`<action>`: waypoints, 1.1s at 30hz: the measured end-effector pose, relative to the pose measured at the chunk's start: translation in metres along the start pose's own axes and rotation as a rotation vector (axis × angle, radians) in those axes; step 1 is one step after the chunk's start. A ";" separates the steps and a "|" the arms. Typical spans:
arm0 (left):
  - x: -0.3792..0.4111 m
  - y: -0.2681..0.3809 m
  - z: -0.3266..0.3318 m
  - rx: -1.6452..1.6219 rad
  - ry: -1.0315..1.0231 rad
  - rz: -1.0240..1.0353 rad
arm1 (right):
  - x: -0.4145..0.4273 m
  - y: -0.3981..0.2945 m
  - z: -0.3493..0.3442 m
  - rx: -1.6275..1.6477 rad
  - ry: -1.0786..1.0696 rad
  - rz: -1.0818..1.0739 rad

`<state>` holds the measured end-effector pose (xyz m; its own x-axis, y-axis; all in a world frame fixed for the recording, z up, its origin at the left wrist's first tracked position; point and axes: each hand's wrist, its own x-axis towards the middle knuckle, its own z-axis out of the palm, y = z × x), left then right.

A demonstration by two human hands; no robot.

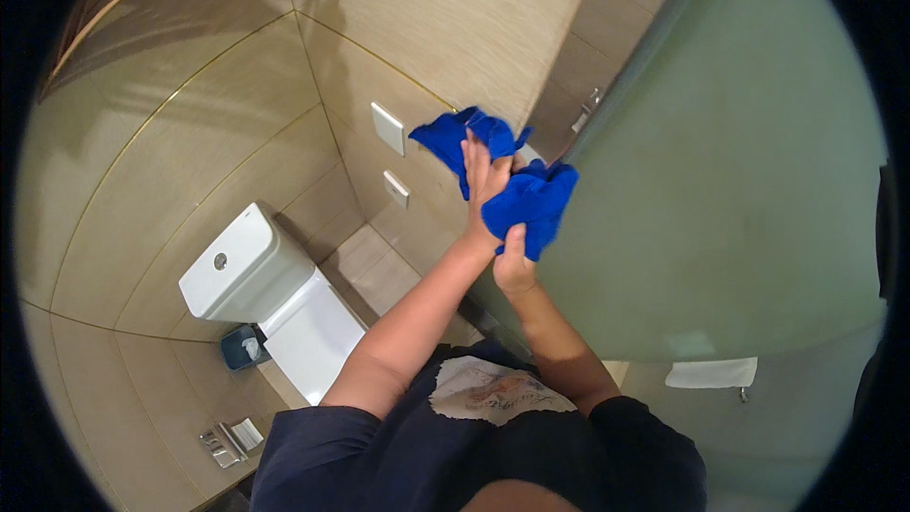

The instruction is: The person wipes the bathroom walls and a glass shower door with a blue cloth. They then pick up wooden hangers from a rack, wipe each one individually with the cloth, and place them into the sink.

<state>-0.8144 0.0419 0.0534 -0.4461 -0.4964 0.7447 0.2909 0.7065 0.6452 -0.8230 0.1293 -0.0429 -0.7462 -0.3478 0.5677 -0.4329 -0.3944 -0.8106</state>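
Vivid blue cloth is at both of my hands, by the end of the beige wall panel (pixel 455 21). My left hand (pixel 485 174) reaches to the wall with fingers stretched, and the left part of the blue cloth (pixel 444 139) lies around and partly over those fingers. Below and to the right, my right hand (pixel 515 263) grips a bunched part of the cloth (pixel 533 203), thumb on top, close to my left wrist. I cannot tell whether this is one cloth or two. The frosted glass panel (pixel 718 156) stands just right of my hands.
Two white wall plates, an upper one (pixel 388 129) and a lower one (pixel 396 189), sit left of the cloth. A white toilet (pixel 242 277) stands lower left, beside a dark bin (pixel 242 350). A metal paper holder (pixel 224 444) and a white towel (pixel 711 373) are lower down.
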 end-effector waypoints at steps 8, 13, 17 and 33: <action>-0.062 0.016 0.006 -0.020 0.211 -0.170 | -0.002 -0.089 0.006 0.107 0.177 0.558; -0.012 0.100 -0.004 -0.225 0.270 0.165 | 0.050 -0.162 -0.018 0.167 0.194 -0.064; 0.056 0.147 0.011 -0.208 0.235 0.470 | 0.144 -0.224 -0.051 -0.425 0.228 -0.698; 0.018 0.134 0.027 -0.688 -0.141 -0.447 | 0.156 -0.239 -0.060 -1.906 -0.289 -0.790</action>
<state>-0.8060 0.1409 0.1484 -0.7311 -0.5569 0.3942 0.4930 -0.0317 0.8695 -0.8665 0.2209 0.2311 -0.1810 -0.7502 0.6360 -0.5516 0.6128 0.5658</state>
